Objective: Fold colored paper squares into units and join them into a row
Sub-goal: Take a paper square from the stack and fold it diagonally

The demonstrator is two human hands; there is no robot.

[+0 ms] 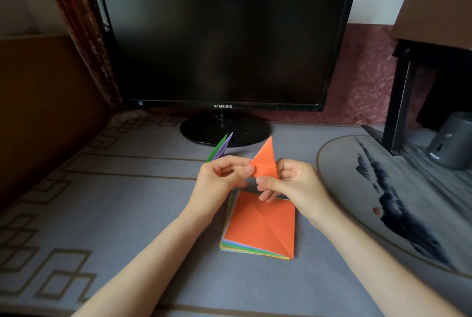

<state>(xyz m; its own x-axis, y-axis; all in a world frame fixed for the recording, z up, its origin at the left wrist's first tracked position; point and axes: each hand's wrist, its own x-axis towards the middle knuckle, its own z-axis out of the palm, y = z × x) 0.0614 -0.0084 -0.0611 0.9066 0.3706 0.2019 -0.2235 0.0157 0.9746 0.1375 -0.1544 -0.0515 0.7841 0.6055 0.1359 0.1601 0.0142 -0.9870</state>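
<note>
My right hand [286, 181] pinches a folded orange unit [265, 159], a narrow triangle pointing up, held above the table. My left hand [222, 176] grips joined folded units, a green one [217, 149] and a purple one [226, 146], whose points stick out behind its fingers; its thumb and forefinger also touch the orange unit's left corner. Below both hands lies a stack of colored paper squares [260, 227], with a creased orange sheet on top and green, blue and yellow edges showing underneath.
A black monitor [227, 35] on a round stand [224, 130] stands close behind the hands. The grey patterned table cover [115, 201] spreads left and front. A round ink-painted mat [383, 194] lies at right, with a grey cylinder device [450, 144] and dark furniture leg [398, 102] beyond.
</note>
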